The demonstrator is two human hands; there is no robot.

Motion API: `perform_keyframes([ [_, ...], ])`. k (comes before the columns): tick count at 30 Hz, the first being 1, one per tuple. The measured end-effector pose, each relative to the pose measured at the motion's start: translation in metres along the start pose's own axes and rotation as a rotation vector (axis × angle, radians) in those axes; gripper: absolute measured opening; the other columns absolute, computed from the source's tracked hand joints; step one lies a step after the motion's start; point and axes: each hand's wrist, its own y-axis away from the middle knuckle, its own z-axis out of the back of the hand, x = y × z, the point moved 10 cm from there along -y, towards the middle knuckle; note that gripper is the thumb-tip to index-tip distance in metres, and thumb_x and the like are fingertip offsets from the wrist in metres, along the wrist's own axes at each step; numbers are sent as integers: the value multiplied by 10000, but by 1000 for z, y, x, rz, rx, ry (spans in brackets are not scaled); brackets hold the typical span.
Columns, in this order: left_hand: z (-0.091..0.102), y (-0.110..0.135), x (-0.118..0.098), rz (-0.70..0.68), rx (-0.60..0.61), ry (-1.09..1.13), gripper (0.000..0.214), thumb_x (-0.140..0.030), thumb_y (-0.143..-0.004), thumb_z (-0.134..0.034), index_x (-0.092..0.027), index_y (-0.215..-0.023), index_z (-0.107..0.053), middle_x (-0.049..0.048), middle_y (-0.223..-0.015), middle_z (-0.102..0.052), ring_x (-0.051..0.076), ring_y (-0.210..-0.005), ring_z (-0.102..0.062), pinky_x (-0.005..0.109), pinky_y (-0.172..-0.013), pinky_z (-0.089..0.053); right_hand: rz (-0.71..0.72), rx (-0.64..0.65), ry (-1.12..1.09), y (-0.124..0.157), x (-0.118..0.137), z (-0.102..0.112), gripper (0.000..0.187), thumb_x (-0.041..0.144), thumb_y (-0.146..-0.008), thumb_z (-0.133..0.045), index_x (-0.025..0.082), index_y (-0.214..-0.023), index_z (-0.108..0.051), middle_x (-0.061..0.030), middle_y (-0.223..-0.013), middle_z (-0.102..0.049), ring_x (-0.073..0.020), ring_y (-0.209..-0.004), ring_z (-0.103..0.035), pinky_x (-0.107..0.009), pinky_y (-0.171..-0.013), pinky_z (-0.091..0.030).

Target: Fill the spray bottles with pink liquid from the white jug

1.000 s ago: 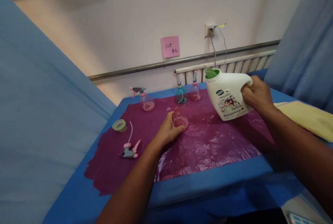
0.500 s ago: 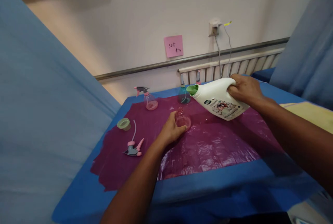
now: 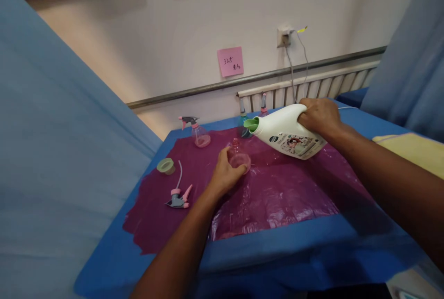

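Observation:
My left hand (image 3: 227, 169) is closed round the lower part of a clear pink spray bottle (image 3: 242, 156), which has no spray head on it and tilts away from me. By its handle, my right hand (image 3: 319, 115) grips a white detergent jug (image 3: 284, 127), tipped with its green spout toward the left. The spout is above and slightly right of the bottle's neck, apart from it; no stream of liquid can be made out. On the left lie a grey and pink spray head with its tube (image 3: 178, 198) and a pale green cap (image 3: 166, 166).
A pink spray bottle (image 3: 201, 137) with its head on stands at the back left. Behind the jug are a teal spray bottle (image 3: 242, 123) and another pink-collared one (image 3: 264, 107). Purple plastic sheeting (image 3: 277, 197) covers the blue table cloth (image 3: 263, 248); yellow cloth (image 3: 412, 153) lies right.
The jug has shifted slightly left with my right hand. My left hand has moved a little left and tilted the pink bottle's neck away from me.

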Motion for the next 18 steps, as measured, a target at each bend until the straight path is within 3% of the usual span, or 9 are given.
perform_keyframes([
  [3, 18, 2, -8, 20, -69, -24, 849, -312, -821, -877, -260, -1584, -508, 153, -1561, -661, 348, -1475, -658, 552, -1290, -492, 0, -5, 8, -1, -1, 0, 362, 347, -1055, -549, 169, -1236, -807, -245, -1172, -824, -340, -1013, -737, -408, -753, -315],
  [11, 62, 2, -47, -44, -64, -182, 862, -308, -820, -848, -239, -1616, -524, 136, -1656, -616, 345, -1549, -602, 493, -1327, -467, 34, -26, -11, -9, 6, -5, 360, 396, -1000, -609, 225, -1223, -835, -197, -1088, -823, -374, -995, -742, -434, -791, -456],
  [18, 76, -2, -58, -173, 1, -375, 882, -371, -849, -826, -255, -1655, -489, 163, -1681, -571, 372, -1541, -593, 560, -1323, -460, 72, -12, -47, -15, 18, -9, 328, 407, -969, -654, 248, -1184, -845, -174, -1017, -814, -358, -965, -727, -449, -803, -474],
])
